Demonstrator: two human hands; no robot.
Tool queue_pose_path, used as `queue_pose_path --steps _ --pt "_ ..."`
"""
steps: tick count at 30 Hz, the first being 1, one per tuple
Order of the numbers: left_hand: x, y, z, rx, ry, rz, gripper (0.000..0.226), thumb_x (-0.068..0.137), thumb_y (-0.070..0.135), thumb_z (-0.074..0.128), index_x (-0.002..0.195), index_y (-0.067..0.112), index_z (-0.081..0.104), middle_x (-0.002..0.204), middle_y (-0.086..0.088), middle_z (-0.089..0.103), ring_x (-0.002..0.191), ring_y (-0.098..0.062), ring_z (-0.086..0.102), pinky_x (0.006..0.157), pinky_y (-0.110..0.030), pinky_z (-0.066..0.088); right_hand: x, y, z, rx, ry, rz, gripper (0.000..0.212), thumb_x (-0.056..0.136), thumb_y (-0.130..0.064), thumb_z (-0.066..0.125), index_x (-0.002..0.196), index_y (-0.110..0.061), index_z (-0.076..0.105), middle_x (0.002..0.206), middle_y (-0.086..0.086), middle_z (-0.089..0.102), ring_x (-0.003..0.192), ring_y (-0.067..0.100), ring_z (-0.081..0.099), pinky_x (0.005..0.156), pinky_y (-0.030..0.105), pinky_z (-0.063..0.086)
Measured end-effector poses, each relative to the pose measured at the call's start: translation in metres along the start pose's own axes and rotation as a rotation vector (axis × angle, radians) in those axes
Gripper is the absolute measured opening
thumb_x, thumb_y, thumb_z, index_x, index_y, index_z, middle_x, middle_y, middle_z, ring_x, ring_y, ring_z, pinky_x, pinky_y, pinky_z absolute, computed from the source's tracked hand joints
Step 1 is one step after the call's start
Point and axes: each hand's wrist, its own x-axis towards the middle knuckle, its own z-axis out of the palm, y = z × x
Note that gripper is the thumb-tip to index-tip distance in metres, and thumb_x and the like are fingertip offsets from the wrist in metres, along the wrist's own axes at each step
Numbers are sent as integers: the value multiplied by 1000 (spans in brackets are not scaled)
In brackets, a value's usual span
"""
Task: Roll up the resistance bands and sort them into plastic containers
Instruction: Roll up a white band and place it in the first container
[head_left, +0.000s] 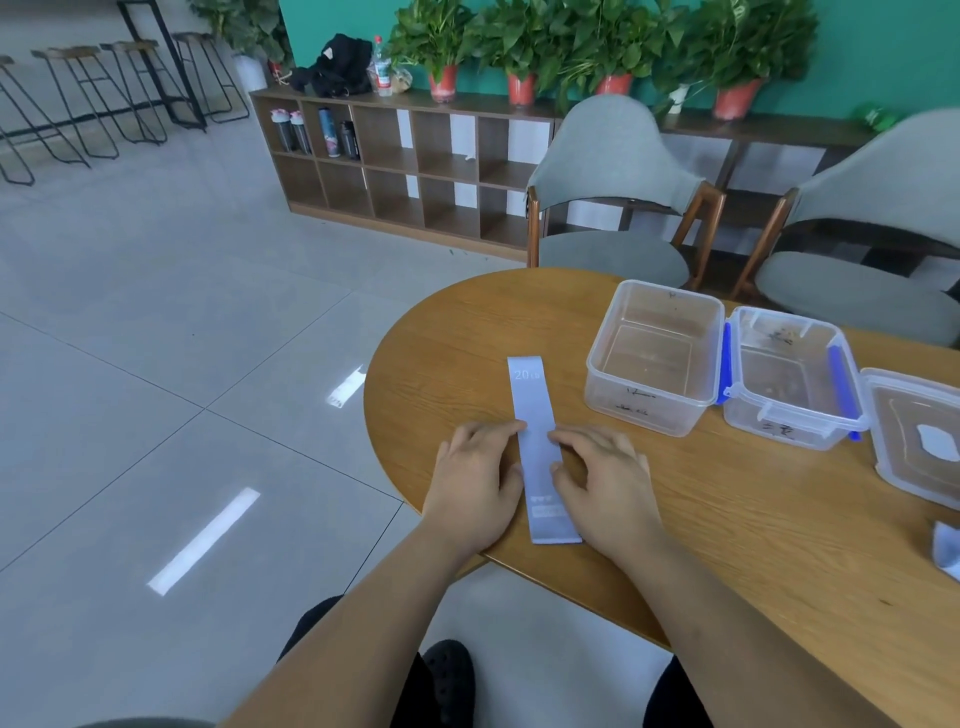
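Bare tabletop (452, 338) free left of and beyond flat band (535, 415); gap between band and plain container (644, 410) passable; right blocked by blue-clipped container (779, 423), lid (898, 415) close together, both containers open on top

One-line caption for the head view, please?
Left hand and right hand rest on a pale blue resistance band flat on the wooden table, beside two open clear containers.
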Motion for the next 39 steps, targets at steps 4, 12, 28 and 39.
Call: queue_pose_path --steps 4,12,28,39 --pt "0 -2 0 -23 25 -8 48 96 35 59 143 31 57 136 14 60 129 -13 46 110 -32 36 -2 5 -1 105 94 9 29 92 -24 68 120 -33 73 121 -20 68 122 13 51 104 36 45" --pt "-18 -8 -10 -40 0 52 42 98 36 66 140 33 60 137 17 62 132 -11 45 111 -34 37 -23 19 -21 119 -6 -92 28 92 -29 75 119 -35 74 117 -23 68 120 5 50 100 26 45" --pt "-29 -7 -15 -56 -110 136 53 97 52 61 146 32 55 152 19 52 152 -6 31 124 -41 31 -33 18 -21 53 3 -211 29 94 -35 72 122 -35 72 123 -25 64 123 8 51 103 41 49" --pt "-54 2 -10 -197 56 191 32 96 36 77 124 23 73 130 16 64 129 -12 53 107 -36 46 -41 17 -25 87 37 -274 18 89 -28 79 108 -30 77 110 -23 67 110 7 58 93 37 52"
